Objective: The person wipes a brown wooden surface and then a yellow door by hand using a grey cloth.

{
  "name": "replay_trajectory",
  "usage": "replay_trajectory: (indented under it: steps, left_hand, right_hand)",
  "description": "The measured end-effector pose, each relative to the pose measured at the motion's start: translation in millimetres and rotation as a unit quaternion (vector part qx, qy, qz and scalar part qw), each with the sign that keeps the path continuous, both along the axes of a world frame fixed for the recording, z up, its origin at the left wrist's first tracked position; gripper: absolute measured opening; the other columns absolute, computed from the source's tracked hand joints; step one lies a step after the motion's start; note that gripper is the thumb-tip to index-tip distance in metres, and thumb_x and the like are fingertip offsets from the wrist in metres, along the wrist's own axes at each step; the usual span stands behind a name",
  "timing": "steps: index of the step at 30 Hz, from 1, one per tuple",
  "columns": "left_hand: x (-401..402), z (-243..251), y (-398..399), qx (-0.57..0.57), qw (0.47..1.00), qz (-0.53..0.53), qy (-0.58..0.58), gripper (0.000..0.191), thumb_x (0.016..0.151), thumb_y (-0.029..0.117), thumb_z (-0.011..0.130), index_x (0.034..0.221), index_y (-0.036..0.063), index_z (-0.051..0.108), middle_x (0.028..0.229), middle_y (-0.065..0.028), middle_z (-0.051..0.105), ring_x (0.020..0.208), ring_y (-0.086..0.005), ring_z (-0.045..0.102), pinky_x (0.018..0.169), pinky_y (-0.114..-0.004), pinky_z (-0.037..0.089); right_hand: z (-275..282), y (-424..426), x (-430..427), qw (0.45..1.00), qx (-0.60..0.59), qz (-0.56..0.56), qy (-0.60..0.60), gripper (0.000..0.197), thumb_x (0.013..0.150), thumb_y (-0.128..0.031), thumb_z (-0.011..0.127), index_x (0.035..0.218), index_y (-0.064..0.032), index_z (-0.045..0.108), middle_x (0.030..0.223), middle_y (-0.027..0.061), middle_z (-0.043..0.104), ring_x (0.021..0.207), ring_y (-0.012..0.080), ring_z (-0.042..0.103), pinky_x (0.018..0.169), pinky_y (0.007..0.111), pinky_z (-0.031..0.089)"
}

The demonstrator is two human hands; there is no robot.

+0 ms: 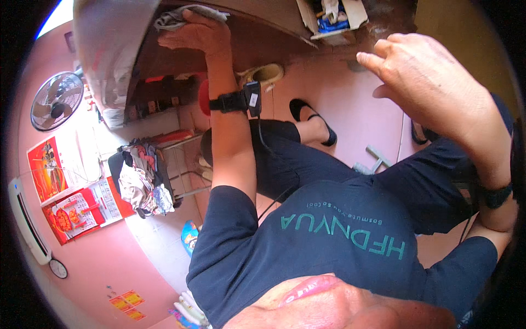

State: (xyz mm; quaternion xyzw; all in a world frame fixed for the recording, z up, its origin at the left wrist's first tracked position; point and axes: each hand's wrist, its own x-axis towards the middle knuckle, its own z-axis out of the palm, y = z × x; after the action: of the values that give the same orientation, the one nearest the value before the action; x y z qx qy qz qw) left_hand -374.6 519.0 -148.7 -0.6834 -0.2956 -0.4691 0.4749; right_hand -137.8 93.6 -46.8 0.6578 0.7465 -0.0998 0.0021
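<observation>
My left hand (pixel 201 35) is at the top left of the head view, with a crumpled grey cloth (pixel 174 19) under its fingers. The cloth lies against a glossy dark brown furniture panel (pixel 263 24). A black strap with a small device (pixel 253 98) and a cable sits on my left forearm. At the upper right, my right hand (pixel 427 78) is raised above the floor with its fingers bent and thumb apart. It appears to hold nothing, though its palm is hidden. Another black band (pixel 496 196) circles my right wrist.
An open cardboard box (pixel 353 16) with cloths and a blue item stands at the top. A beige shoe-like object (pixel 267 74) rests on the pink tiled floor (pixel 353 103). To the left are a heap of clothes (pixel 141 181) on a metal rack and a fan (pixel 57 101).
</observation>
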Motion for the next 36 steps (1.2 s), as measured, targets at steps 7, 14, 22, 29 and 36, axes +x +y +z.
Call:
replay_trajectory:
  steps: [7, 14, 22, 29, 36]
  left_hand:
    - [-35, -72, -18, -0.129, 0.991, -0.038, 0.021, 0.075, 0.101, 0.023, 0.042, 0.146, -0.0157, -0.003, 0.148, -0.0445, -0.014, 0.139, -0.0605, -0.006, 0.112, -0.068, -0.001]
    - [35, 7, -98, 0.064, 0.968, 0.226, 0.088, 0.081, 0.095, 0.041, 0.05, 0.153, -0.0002, 0.011, 0.149, -0.0444, -0.004, 0.137, -0.0629, -0.002, 0.108, -0.073, 0.002]
    - [38, -84, -60, -0.336, 0.893, -0.252, -0.162, 0.083, 0.1, 0.033, 0.046, 0.15, -0.0064, -0.008, 0.151, -0.0333, 0.016, 0.139, -0.047, 0.022, 0.111, -0.06, 0.015]
    - [60, -45, -29, 0.07, 0.994, 0.081, -0.024, 0.08, 0.099, 0.024, 0.053, 0.145, -0.0194, 0.005, 0.145, -0.0454, 0.015, 0.136, -0.0545, 0.026, 0.11, -0.065, 0.019]
    - [87, -149, -124, -0.146, 0.986, -0.067, -0.038, 0.052, 0.1, 0.025, 0.049, 0.132, -0.0089, 0.027, 0.119, -0.0274, 0.049, 0.107, -0.0387, 0.048, 0.093, -0.056, 0.031]
  right_hand:
    - [3, 6, -12, 0.998, -0.052, 0.019, 0.016, 0.037, 0.079, -0.02, 0.077, 0.112, -0.0053, 0.064, 0.094, 0.0124, 0.068, 0.096, 0.0277, 0.066, 0.084, 0.035, 0.053]
    - [-22, -1, -14, 0.998, -0.029, -0.01, -0.046, 0.038, 0.082, -0.02, 0.075, 0.116, -0.0065, 0.063, 0.097, 0.0116, 0.068, 0.098, 0.0264, 0.066, 0.085, 0.034, 0.053]
    - [-18, 2, -14, 1.0, 0.018, -0.019, -0.012, 0.034, 0.081, -0.019, 0.076, 0.111, -0.0056, 0.065, 0.094, 0.0124, 0.068, 0.095, 0.0272, 0.067, 0.084, 0.035, 0.054]
    - [-17, -19, -14, 1.0, 0.019, -0.003, -0.016, 0.032, 0.077, -0.015, 0.077, 0.105, -0.0064, 0.064, 0.087, 0.0114, 0.066, 0.092, 0.0275, 0.065, 0.081, 0.036, 0.051]
    - [3, -35, -4, 0.998, 0.029, -0.049, 0.011, 0.03, 0.078, -0.016, 0.074, 0.104, -0.0077, 0.062, 0.087, 0.0092, 0.063, 0.092, 0.0248, 0.062, 0.084, 0.036, 0.049]
